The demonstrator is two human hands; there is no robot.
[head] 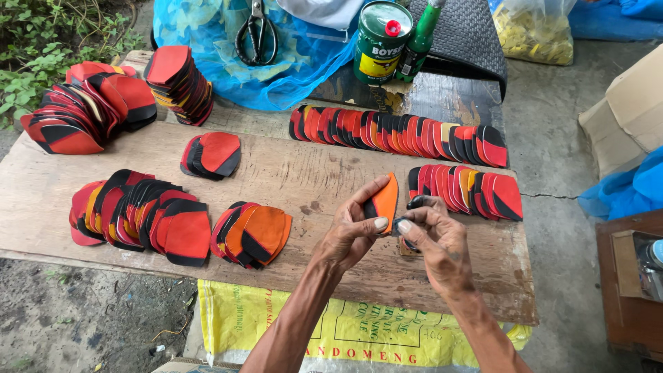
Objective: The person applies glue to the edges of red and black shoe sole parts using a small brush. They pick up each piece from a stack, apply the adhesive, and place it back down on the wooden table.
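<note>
My left hand (pixel 353 231) pinches an orange and black shaped piece (pixel 384 200), held upright on its edge above the wooden board (pixel 297 173). My right hand (pixel 436 238) is closed around a small dark object (pixel 416 202) right beside that piece; what the object is I cannot tell. Rows of similar red, orange and black pieces lie around the hands: one overlapping row (pixel 466 190) just right of the fingers, a longer row (pixel 400 131) behind it, and a small pile (pixel 252 233) to the left.
More stacks of pieces (pixel 141 214) (pixel 86 107) (pixel 181 83) (pixel 210 153) cover the board's left half. Behind stand a green can (pixel 381 41), a green bottle (pixel 418 38) and scissors (pixel 257 34) on blue netting. A yellow sack (pixel 331 331) lies below, boxes at right.
</note>
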